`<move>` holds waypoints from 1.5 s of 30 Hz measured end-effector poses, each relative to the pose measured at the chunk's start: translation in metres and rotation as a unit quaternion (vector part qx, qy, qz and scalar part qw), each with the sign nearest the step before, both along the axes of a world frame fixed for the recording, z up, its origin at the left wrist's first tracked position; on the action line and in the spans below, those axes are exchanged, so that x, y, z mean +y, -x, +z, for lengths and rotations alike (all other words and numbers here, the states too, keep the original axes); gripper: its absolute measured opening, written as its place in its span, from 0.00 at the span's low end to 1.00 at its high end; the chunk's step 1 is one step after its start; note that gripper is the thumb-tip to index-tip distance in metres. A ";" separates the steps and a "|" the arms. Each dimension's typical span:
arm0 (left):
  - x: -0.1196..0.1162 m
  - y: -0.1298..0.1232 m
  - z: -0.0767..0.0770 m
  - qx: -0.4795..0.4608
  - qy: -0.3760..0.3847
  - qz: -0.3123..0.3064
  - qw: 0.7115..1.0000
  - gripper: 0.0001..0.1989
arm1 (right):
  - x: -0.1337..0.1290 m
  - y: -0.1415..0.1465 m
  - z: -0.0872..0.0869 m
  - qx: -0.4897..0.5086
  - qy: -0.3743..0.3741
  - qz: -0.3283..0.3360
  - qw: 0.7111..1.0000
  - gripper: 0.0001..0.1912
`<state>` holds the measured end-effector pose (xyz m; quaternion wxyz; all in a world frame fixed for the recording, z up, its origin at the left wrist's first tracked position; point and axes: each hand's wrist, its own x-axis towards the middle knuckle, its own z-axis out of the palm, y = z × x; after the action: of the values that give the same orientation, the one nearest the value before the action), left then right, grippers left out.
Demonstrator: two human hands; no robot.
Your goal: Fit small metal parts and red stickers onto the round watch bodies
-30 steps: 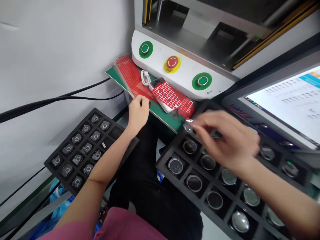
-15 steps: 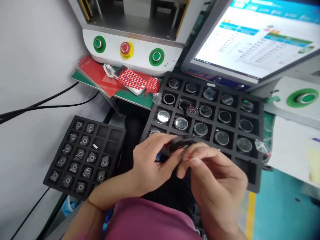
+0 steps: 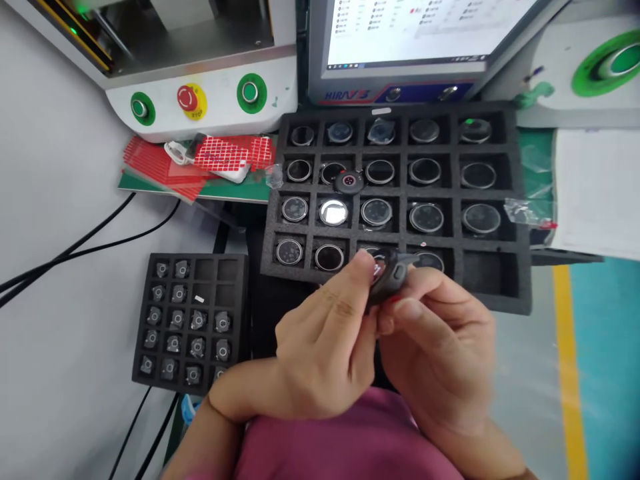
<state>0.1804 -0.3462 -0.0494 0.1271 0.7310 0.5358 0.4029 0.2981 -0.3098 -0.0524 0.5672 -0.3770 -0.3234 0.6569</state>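
My left hand (image 3: 325, 340) grips a dark round watch body (image 3: 393, 277) between thumb and fingers, tilted on its edge above the front of the large foam tray. My right hand (image 3: 440, 333) is closed at the watch's lower right side, its thumb and forefinger pinched by a small red bit (image 3: 396, 299); what exactly they hold is hidden. Behind the hands, the large black foam tray (image 3: 523, 267) bears round watch faces in its compartments. Another round watch part (image 3: 349, 181), back side up, lies across the tray's dividers.
A smaller foam tray (image 3: 243, 280) with several wrapped parts is at the left. Red grid sheets (image 3: 220, 153) and a white cable (image 3: 177, 153) lie on the green shelf. Behind stand a machine with buttons (image 3: 189, 99) and a monitor (image 3: 405, 40). Clear film (image 3: 530, 212) sits at the tray's right edge.
The head view has shifted and turned. My left hand has rolled over, back of the hand now up, and the watch body shows more of its side. Both hands stay together at it.
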 end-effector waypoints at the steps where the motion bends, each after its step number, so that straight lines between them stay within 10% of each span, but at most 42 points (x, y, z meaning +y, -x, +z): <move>1: 0.000 -0.001 -0.001 0.004 -0.001 -0.003 1.000 0.36 | 0.000 -0.001 0.000 0.006 0.004 0.001 1.000 0.08; 31: 0.000 -0.004 0.003 -0.004 0.017 -0.007 1.000 0.36 | 0.004 0.000 0.007 -0.010 0.037 -0.004 0.999 0.08; 40: 0.005 0.001 0.006 0.002 0.025 -0.012 1.000 0.29 | 0.003 0.014 0.001 0.067 0.042 -0.039 0.996 0.25; 45: 0.009 0.001 0.012 -0.086 0.054 0.037 0.994 0.17 | 0.004 0.007 -0.012 0.052 -0.036 -0.086 0.994 0.15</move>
<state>0.1791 -0.3370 -0.0378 0.1970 0.6652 0.5708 0.4392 0.2911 -0.3058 -0.0648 0.6511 -0.3480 -0.2836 0.6120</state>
